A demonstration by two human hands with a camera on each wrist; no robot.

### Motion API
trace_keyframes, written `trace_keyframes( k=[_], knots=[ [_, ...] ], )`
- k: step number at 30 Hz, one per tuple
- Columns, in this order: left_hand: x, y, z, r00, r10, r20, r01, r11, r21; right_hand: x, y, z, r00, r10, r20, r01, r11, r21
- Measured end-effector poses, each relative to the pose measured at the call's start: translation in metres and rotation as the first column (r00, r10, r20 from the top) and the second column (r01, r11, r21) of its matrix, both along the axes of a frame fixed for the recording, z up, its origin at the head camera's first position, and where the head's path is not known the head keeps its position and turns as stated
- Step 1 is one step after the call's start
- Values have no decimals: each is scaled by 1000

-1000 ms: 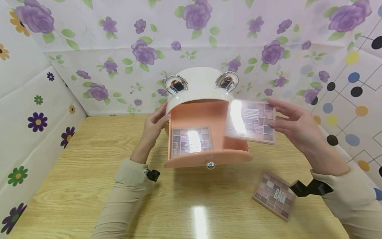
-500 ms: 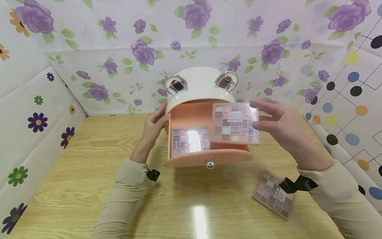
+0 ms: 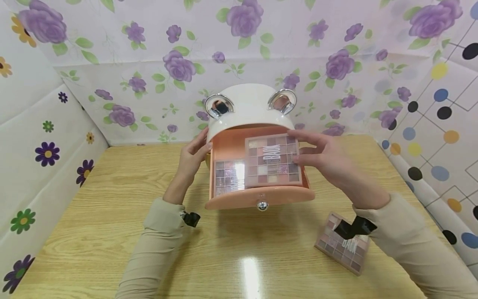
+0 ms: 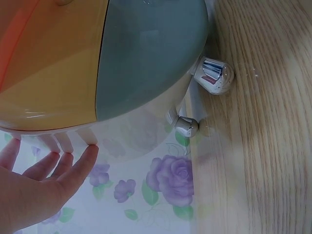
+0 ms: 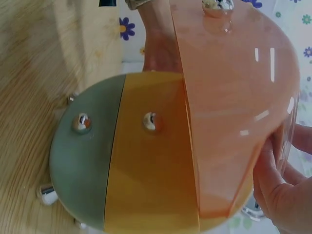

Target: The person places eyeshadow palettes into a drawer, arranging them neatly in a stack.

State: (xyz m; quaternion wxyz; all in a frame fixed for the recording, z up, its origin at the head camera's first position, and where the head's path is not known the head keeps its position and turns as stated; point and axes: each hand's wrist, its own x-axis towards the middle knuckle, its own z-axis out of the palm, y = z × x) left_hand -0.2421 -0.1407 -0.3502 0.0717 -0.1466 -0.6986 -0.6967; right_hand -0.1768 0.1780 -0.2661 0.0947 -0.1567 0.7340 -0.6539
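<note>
My right hand pinches the right edge of an eyeshadow palette with a clear lid. The palette is at the right half of a pulled-out peach drawer; whether it touches the drawer floor I cannot tell. A second eyeshadow palette lies in the drawer's left half, partly covered by the held one. The drawer belongs to a white storage box with two chrome-ringed eyes. My left hand rests against the box's left side, and in the left wrist view its fingertips touch the white shell.
Another eyeshadow palette lies on the wooden table at front right, partly behind the right wrist's black strap. Below the peach drawer, a yellow drawer and a green drawer are closed. A flowered cloth hangs behind the box.
My right hand has carried the eyeshadow palette left and slightly down, from beside the drawer to its right half, overlapping the palette there. My left hand has stayed in place.
</note>
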Motion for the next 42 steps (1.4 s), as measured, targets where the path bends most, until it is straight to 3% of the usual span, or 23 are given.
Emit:
trace_keyframes(
  k=[12,18,30,39,42],
  knots=[
    [0,1,0,1000,1,3,-1,1000,2,-5,-23,-1,1000,-13,15,12,995,96],
    [-1,1,-1,1000,-12,-3,12,1000,15,-5,-34,-2,998,12,68,-18,997,80],
    [1,0,-1,1000,-3,-6,3,1000,3,-4,-48,-5,992,78,96,-81,996,29],
    [0,0,-1,1000,-4,-5,4,1000,5,-4,-53,-7,986,74,150,-87,992,86],
    [-1,0,-1,1000,-8,-5,8,1000,10,-5,-53,-7,988,75,134,-94,985,142]
  ],
)
